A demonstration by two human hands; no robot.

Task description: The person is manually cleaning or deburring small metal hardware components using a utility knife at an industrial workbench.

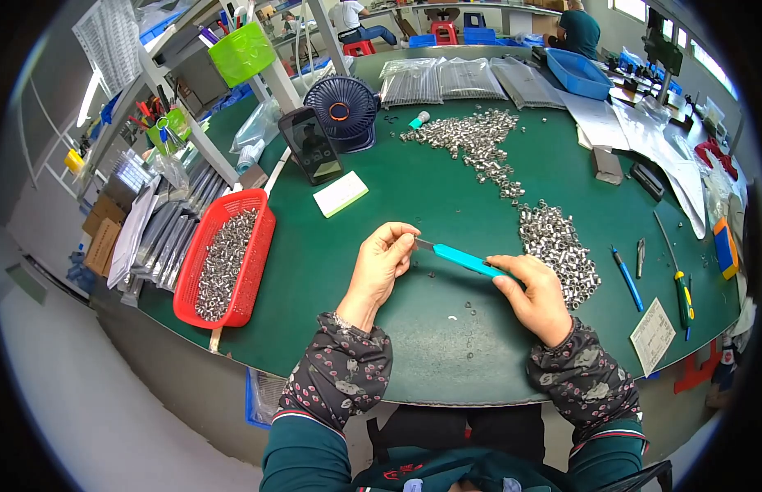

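Green bench top (307, 271), with a turquoise utility knife (461, 258) held above its near middle.
The right hand (535, 299) closes around the handle, seemingly to steer the blade, while the left hand (375, 266) presses thumb and forefinger together at its tip; whatever they pinch is too small to tell. Just beyond the right hand lies a pile of metal rings (557, 250), likely kept within reach. A red basket (262, 254) of small metal parts stands leftward; a phone (313, 146) leans upright, presumably for viewing.
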